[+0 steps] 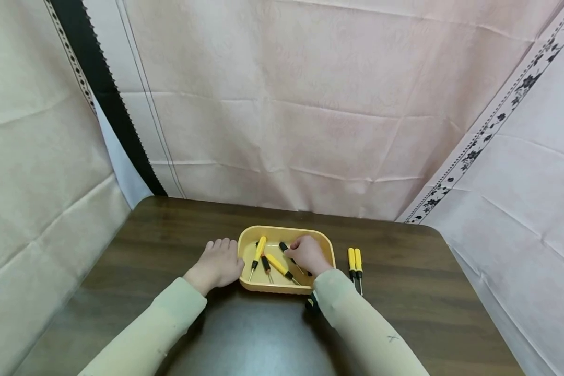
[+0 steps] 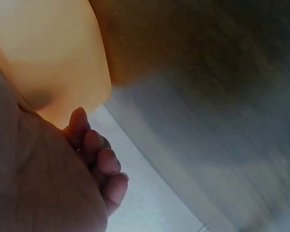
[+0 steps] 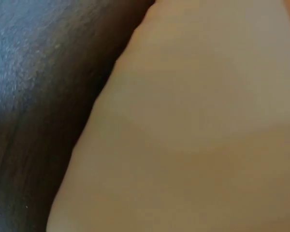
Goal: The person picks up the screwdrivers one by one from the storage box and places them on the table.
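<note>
A yellow plastic tray (image 1: 289,288) stands on the table with several small screwdrivers in it. Two have yellow handles, a yellow screwdriver (image 1: 259,250) on the left and another yellow screwdriver (image 1: 277,265) near the middle. Beside them lies a dark-handled screwdriver (image 1: 265,264) with an orange end. My left hand (image 1: 218,261) rests against the tray's left wall, fingers extended. Inside the tray on the right, my right hand (image 1: 309,255) pinches a black screwdriver (image 1: 283,246) with its curled fingers; the palm side is hidden. The right wrist view shows only the tray's blurred wall.
Two yellow-and-black screwdrivers (image 1: 354,261) lie side by side on the table right of the tray. A dark object (image 1: 312,304) shows partly under the right forearm. The dark wooden table (image 1: 169,235) meets hanging pale cloth (image 1: 282,130) at its back and sides.
</note>
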A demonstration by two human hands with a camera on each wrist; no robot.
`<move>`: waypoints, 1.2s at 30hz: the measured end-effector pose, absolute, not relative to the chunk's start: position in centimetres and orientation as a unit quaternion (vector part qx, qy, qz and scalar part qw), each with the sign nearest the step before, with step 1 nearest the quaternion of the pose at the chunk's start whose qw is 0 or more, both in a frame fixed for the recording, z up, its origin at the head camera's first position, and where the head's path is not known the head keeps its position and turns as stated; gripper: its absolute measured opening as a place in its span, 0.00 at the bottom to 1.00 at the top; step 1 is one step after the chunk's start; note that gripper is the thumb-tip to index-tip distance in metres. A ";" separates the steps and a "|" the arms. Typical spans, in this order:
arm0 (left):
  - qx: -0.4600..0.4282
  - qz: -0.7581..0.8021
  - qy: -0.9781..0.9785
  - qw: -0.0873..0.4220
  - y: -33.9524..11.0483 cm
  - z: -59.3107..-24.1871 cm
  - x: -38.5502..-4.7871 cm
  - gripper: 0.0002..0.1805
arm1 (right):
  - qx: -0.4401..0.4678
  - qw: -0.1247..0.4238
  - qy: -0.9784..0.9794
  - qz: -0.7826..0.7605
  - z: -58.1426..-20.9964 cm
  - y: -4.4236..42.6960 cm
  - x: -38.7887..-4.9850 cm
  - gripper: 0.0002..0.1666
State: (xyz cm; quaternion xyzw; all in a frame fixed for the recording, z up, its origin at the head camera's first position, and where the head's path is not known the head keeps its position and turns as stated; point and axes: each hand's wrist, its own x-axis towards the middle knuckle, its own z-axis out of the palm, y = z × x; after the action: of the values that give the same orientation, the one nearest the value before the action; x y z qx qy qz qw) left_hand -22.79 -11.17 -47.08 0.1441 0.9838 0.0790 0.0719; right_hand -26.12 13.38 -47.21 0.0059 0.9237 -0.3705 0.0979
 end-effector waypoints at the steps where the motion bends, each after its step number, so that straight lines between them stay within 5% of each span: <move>1: 0.140 0.077 0.984 0.072 -11.2 -47.1 -22.8 0.28 | 0.004 0.095 0.924 -0.371 -47.2 13.2 -26.1 0.15; 13: 0.132 0.088 0.984 0.076 -11.4 -47.1 -22.4 0.24 | -0.020 0.080 0.946 -0.314 -47.6 12.4 -26.2 0.07; 22: 0.130 0.103 0.983 0.081 -11.2 -47.2 -22.4 0.25 | -0.047 0.092 0.941 -0.324 -48.0 12.7 -26.3 0.22; 27: 0.129 0.115 0.982 0.077 -11.2 -46.9 -22.4 0.24 | -0.059 0.085 0.936 -0.335 -47.7 13.1 -26.1 0.13; 36: 0.123 0.119 0.982 0.083 -11.2 -47.4 -22.5 0.24 | -0.031 0.151 0.886 -0.437 -46.5 13.8 -25.4 0.16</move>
State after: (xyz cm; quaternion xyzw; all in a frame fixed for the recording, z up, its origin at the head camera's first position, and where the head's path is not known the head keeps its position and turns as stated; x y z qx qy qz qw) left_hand -22.45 -11.16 -47.36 0.1233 0.9817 0.1189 0.0826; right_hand -25.37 13.77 -46.53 -0.0307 0.8860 -0.4372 0.1512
